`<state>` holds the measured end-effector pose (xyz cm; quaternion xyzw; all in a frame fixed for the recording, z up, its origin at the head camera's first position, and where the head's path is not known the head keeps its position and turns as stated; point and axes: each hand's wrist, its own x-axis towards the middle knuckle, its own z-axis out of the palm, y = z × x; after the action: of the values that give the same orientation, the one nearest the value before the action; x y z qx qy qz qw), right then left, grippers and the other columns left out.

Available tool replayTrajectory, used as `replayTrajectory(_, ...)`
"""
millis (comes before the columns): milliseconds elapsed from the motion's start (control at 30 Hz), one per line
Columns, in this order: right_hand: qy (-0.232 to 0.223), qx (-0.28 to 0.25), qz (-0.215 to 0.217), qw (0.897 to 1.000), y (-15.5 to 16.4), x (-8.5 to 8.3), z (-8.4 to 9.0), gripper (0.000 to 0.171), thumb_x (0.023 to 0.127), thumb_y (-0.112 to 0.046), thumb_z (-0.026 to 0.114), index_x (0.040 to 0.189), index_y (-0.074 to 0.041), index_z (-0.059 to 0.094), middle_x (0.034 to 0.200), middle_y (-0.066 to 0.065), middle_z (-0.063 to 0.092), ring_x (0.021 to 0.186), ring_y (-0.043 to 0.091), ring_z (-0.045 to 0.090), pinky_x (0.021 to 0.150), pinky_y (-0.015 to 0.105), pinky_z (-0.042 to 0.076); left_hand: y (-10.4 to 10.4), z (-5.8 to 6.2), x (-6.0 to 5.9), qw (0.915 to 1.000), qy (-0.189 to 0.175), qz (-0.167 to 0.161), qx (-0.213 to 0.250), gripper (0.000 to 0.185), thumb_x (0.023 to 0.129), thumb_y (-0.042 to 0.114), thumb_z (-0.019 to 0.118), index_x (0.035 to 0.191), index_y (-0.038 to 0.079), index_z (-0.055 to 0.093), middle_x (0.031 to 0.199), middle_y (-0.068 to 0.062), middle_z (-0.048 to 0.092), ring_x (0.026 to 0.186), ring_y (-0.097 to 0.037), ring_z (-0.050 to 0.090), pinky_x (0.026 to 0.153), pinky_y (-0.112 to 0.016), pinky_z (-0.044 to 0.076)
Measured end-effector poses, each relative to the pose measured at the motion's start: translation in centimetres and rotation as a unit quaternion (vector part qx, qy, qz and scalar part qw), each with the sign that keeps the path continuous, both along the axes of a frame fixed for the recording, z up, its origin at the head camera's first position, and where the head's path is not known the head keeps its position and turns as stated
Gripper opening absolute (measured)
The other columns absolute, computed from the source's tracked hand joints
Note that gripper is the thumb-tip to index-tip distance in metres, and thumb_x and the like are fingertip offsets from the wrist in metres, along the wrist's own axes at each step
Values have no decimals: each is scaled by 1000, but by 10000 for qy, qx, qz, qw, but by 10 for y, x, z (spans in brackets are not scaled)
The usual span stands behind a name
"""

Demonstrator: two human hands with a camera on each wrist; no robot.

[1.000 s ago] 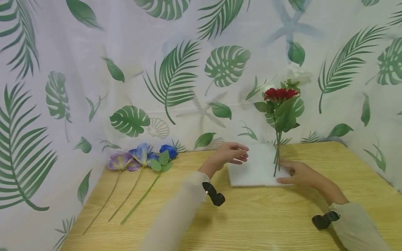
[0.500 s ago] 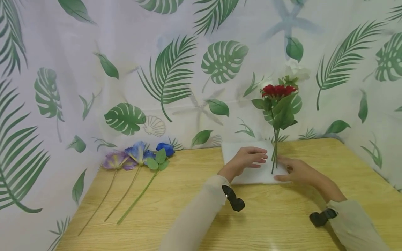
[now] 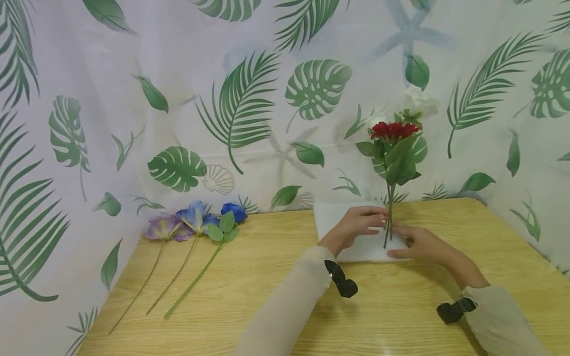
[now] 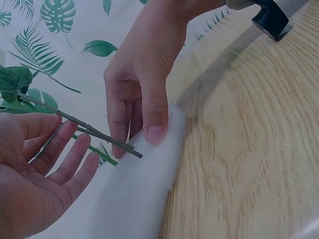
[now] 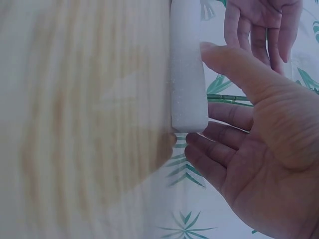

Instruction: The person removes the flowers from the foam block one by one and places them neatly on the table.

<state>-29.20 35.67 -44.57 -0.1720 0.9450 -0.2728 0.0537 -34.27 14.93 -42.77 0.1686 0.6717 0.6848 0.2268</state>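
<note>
Artificial flowers, a red one and white ones, stand upright with their stems meeting the top of a white foam board. My left hand is beside the stems, its fingers loosely extended; in the left wrist view the stems cross its fingertips. At the board's right end, my right hand holds the corner. The right wrist view shows the thumb on the board's top near edge and the fingers at its end.
On the table's left lie a purple flower, a light blue flower and a dark blue rose, stems pointing toward me. A leaf-patterned curtain hangs behind the wooden table.
My left hand has moved right, over the foam board, up to the flower stems. My right hand stays at the board's right end. The head view has shifted slightly.
</note>
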Motion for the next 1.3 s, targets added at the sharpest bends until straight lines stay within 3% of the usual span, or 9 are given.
replayTrajectory(333, 113, -55, 40, 9999, -1, 2, 0, 90, 88, -40, 80, 150, 11, 39, 152, 35, 42, 135, 55, 45, 106, 63, 47, 4, -2, -1, 10000, 43, -32, 35, 28, 98, 12, 69, 125, 3, 71, 118, -7, 74, 109, -19, 71, 98, -39, 59)
replayTrajectory(600, 10, -89, 32, 10000, 0, 1, 1, 91, 88, -40, 80, 150, 12, 39, 152, 36, 41, 135, 55, 46, 102, 62, 51, 8, -5, 0, 9995, -77, 224, 196, 22, 95, 11, 73, 115, 3, 73, 107, -5, 75, 99, -16, 71, 94, -39, 61)
replayTrajectory(900, 120, -86, 101, 9998, 1, 3, 1, 87, 88, -36, 80, 148, 13, 41, 151, 37, 40, 134, 56, 46, 101, 62, 51, 8, -6, 4, 9990, -33, 86, 429, 22, 95, 3, 71, 116, -4, 70, 113, -15, 74, 113, -33, 70, 89, -39, 63)
replayTrajectory(1067, 216, -45, 158, 9996, 1, 2, 0, 85, 87, -33, 82, 147, 13, 43, 149, 38, 43, 130, 55, 51, 96, 59, 55, 8, -6, 5, 9991, 17, 14, 419, 23, 95, 3, 70, 117, -5, 69, 113, -16, 73, 110, -30, 71, 90, -40, 63)
replayTrajectory(1300, 145, -134, 132, 9997, 0, 2, 0, 83, 89, -32, 80, 149, 11, 42, 152, 36, 40, 133, 57, 47, 101, 63, 51, 9, -6, 5, 9990, 58, 86, 437, 21, 95, 2, 70, 115, -5, 69, 104, -11, 73, 95, -17, 70, 89, -41, 63)
